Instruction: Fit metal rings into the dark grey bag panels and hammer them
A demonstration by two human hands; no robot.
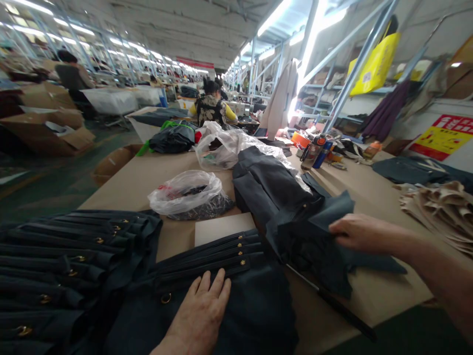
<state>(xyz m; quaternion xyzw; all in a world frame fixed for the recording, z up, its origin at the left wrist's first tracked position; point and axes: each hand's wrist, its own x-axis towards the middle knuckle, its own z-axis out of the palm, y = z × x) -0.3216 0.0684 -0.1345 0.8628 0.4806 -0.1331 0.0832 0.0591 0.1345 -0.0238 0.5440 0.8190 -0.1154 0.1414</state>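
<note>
My left hand (199,315) lies flat, fingers stretched out, on a dark navy fabric piece (254,305) with a row of small brass buttons (240,250). My right hand (354,232) reaches left and pinches the edge of another dark fabric piece (318,217), lifted off a heap of dark garments (269,185). A long thin dark rod (332,303) lies on the table under that piece. A stack of similar buttoned dark pieces (66,266) sits to the left.
The brown work table (140,177) holds plastic bags (188,195), a white card (221,228), bottles (314,150) and tan paper patterns (439,209) at right. A seated person (212,106) works further back. Cardboard boxes (48,128) stand on the floor left.
</note>
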